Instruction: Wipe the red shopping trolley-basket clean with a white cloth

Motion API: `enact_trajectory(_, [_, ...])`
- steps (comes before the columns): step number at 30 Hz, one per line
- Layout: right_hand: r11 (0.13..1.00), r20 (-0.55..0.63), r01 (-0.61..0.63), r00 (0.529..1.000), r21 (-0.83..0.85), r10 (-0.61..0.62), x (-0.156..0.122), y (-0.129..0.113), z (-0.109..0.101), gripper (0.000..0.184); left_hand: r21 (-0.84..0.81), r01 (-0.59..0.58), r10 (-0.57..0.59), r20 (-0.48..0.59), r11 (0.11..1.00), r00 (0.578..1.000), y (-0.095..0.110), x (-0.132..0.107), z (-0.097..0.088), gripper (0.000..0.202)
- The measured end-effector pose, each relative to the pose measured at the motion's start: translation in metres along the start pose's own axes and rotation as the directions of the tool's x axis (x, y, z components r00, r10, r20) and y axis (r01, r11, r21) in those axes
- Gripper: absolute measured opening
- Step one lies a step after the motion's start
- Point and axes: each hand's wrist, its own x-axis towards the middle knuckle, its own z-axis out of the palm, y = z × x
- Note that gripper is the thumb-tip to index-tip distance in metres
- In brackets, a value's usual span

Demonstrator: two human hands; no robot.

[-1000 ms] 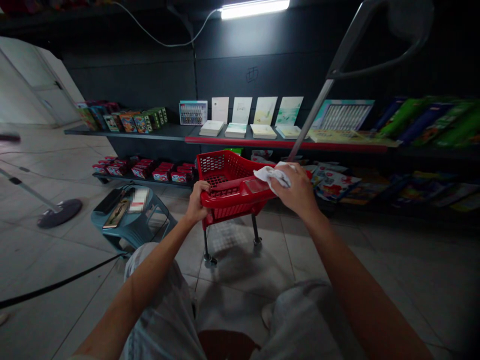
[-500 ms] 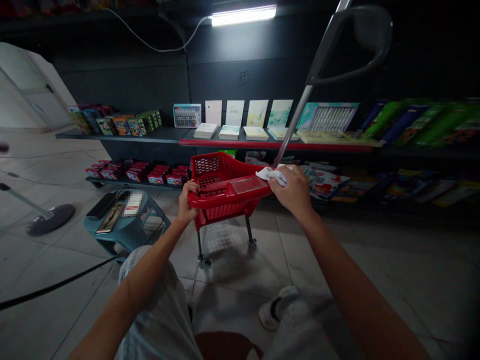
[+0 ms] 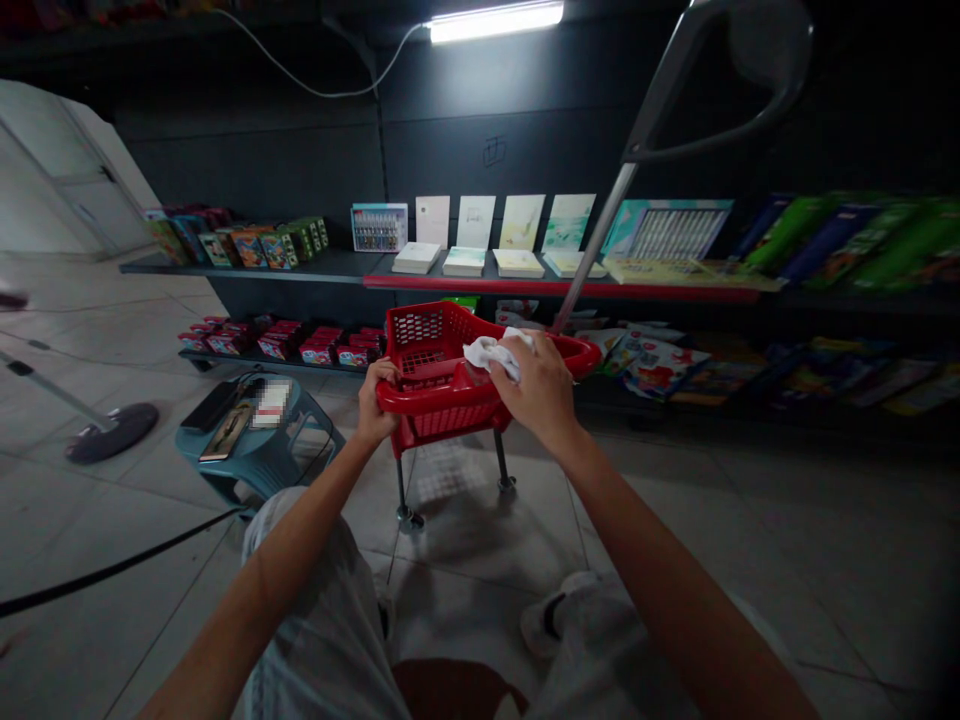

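A small red shopping cart [image 3: 442,398] with a perforated plastic basket stands in front of me on dark legs with casters. My left hand [image 3: 379,400] is closed round the left end of its handle. In my right hand [image 3: 538,385] is a crumpled white cloth [image 3: 491,352], pressed onto the flat panel in the middle of the handle. The fingers hide part of the cloth and of that panel. To the right of the hand, the rounded right end of the handle shows bare.
A teal stool [image 3: 277,455] holding a phone and other items stands left. Behind the cart, a dark shelf [image 3: 300,268] carries booklets, boxes and bagged goods. A metal pole [image 3: 596,245] with a grey loop slants up at right. A round-based stand [image 3: 112,432] is far left.
My right hand has slid the cloth leftward along the handle, from its right end to the middle panel. My left hand keeps its hold at the left end.
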Motion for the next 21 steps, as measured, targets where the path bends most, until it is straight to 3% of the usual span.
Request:
enact_trajectory(6, [0.999, 0.011, -0.032, 0.999, -0.02, 0.032, 0.0, 0.001, 0.0, 0.026, 0.014, -0.063, 0.062, 0.058, 0.998, 0.996, 0.007, 0.001, -0.009, 0.031])
enact_trajectory(9, [0.997, 0.019, -0.059, 0.998, -0.042, 0.06, 0.001, -0.002, 0.0, 0.026, 0.137, -0.196, 0.194, 0.027, 0.971, 0.981, 0.032, 0.003, -0.013, 0.041])
enact_trajectory(12, [0.994, 0.032, -0.087, 0.996, -0.064, 0.089, 0.003, -0.006, 0.0, 0.024, 0.162, -0.315, 0.308, 0.067, 0.935, 0.949, 0.073, 0.011, -0.006, 0.036])
enact_trajectory(14, [0.992, 0.034, -0.106, 0.993, -0.074, 0.109, 0.005, -0.01, -0.001, 0.022, 0.22, -0.263, 0.231, 0.161, 0.939, 0.96, 0.1, 0.019, 0.004, 0.031])
enact_trajectory(17, [0.99, 0.019, -0.123, 0.992, -0.066, 0.125, 0.008, -0.015, 0.0, 0.019, 0.449, -0.141, -0.016, 0.328, 0.882, 0.945, 0.125, 0.032, 0.021, 0.026])
enact_trajectory(21, [0.993, 0.004, -0.117, 0.993, -0.029, 0.117, 0.008, -0.018, 0.002, 0.021, 0.693, -0.058, -0.225, 0.31, 0.719, 0.924, 0.127, 0.039, 0.033, 0.019])
